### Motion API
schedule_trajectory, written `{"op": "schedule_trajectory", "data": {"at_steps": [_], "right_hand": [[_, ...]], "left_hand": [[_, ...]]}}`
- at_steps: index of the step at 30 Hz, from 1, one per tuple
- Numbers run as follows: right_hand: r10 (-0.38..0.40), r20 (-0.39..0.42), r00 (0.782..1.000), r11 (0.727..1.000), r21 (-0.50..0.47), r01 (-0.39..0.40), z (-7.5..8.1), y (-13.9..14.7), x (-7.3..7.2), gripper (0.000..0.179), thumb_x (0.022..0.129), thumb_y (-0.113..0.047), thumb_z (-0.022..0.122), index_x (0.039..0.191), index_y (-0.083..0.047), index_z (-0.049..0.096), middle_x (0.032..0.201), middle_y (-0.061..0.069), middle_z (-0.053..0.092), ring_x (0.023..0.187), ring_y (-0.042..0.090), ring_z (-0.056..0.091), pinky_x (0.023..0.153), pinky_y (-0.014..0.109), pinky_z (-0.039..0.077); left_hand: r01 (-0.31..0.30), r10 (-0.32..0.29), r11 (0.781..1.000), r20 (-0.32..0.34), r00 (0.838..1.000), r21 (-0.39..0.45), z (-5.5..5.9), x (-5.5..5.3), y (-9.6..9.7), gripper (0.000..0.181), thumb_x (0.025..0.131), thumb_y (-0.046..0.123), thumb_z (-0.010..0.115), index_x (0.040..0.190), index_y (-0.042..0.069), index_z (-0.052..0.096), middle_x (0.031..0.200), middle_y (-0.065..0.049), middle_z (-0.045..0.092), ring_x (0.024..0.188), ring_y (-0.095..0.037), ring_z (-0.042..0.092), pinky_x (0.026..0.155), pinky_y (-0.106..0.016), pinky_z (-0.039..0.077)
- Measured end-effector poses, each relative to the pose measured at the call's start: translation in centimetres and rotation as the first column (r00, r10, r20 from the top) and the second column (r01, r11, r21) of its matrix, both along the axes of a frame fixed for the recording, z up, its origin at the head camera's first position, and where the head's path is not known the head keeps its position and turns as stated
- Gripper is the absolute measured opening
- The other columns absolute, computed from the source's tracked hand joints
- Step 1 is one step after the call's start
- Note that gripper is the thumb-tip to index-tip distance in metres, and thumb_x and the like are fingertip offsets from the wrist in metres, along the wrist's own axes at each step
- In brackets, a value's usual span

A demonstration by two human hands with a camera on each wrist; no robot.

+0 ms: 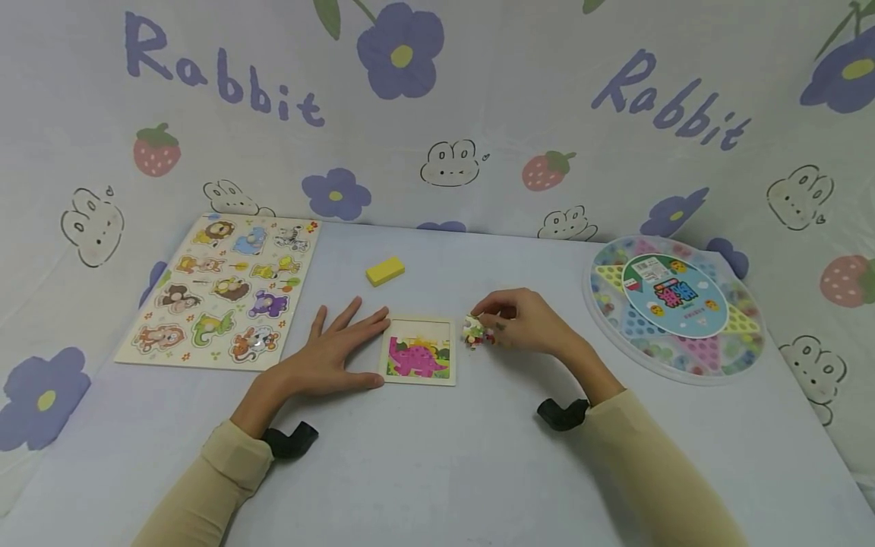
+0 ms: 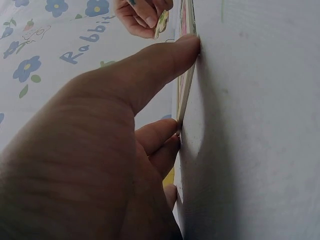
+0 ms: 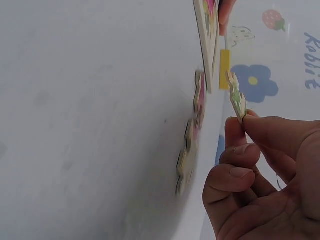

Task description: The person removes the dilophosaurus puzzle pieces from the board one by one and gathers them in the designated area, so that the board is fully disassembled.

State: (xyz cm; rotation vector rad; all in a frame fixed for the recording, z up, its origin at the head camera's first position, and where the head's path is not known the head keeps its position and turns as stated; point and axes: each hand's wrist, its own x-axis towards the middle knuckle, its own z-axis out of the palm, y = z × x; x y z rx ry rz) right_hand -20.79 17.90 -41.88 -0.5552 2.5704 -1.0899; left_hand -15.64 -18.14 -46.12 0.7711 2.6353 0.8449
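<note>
White tabletop point(image 1: 437, 463) surrounds the puzzle tray point(image 1: 415, 328), left hand point(image 1: 331, 357) touching its edge.

The left sleeve point(image 1: 187, 501) is plain beige with a broad, creased cuff point(image 1: 235, 457); the right sleeve point(image 1: 663, 471) matches its colour. A bent, rounded black piece point(image 1: 292, 441) juts out beside the cuff, a second black piece point(image 1: 562, 415) at the right. The right hand point(image 1: 522, 319) bears a small dark mark point(image 1: 501, 327).

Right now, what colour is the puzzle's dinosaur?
The dinosaur is pink; clearest in the head view.
</note>
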Motion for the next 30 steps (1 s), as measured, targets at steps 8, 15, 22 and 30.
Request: {"op": "schedule_trajectory", "data": {"at_steps": [8, 15, 22, 30], "right_hand": [[-0.023, -0.028, 0.999, 0.999, 0.026, 0.024, -0.2, 2.6, 0.3, 0.016, 0.102, -0.014, 0.068, 0.112, -0.015, 0.080, 0.112, 0.005, 0.079, 0.096, 0.020, 0.066, 0.087, 0.032, 0.055], [-0.034, -0.014, 0.999, 0.998, 0.058, 0.035, -0.5, 4.6, 0.6, 0.016, 0.102, -0.013, 0.067, 0.112, -0.015, 0.080, 0.111, 0.005, 0.077, 0.098, 0.021, 0.065, 0.090, 0.032, 0.057], [-0.046, -0.007, 0.999, 0.995, 0.091, 0.046, -0.7, 6.5, 0.9, 0.016, 0.103, -0.013, 0.067, 0.113, -0.013, 0.079, 0.112, 0.007, 0.077, 0.097, 0.020, 0.064, 0.085, 0.025, 0.056], [-0.055, -0.004, 0.998, 0.991, 0.119, 0.055, -0.8, 7.6, 1.0, 0.016, 0.103, -0.014, 0.067, 0.113, -0.013, 0.079, 0.111, 0.007, 0.078, 0.095, 0.019, 0.064, 0.083, 0.025, 0.055]], "left_hand": [[-0.008, 0.008, 1.000, -0.006, 1.000, -0.013, 0.3, 0.1, 0.1, 0.093, 0.091, 0.051, 0.077, 0.167, 0.022, 0.035, 0.179, 0.003, 0.023, 0.169, -0.035, -0.003, 0.128, -0.069, -0.019], [-0.008, 0.008, 1.000, -0.008, 1.000, -0.020, 0.2, 0.1, 0.2, 0.093, 0.091, 0.052, 0.076, 0.168, 0.022, 0.034, 0.179, 0.004, 0.023, 0.169, -0.034, -0.003, 0.128, -0.069, -0.019], [-0.004, 0.004, 1.000, -0.011, 1.000, -0.009, 0.4, 0.2, 0.1, 0.092, 0.091, 0.051, 0.076, 0.167, 0.021, 0.034, 0.179, 0.003, 0.024, 0.169, -0.036, -0.003, 0.128, -0.070, -0.019], [-0.005, 0.005, 1.000, -0.013, 1.000, -0.015, 0.1, 0.1, 0.1, 0.093, 0.091, 0.051, 0.077, 0.168, 0.022, 0.034, 0.179, 0.004, 0.023, 0.169, -0.035, -0.003, 0.128, -0.069, -0.019]]}}
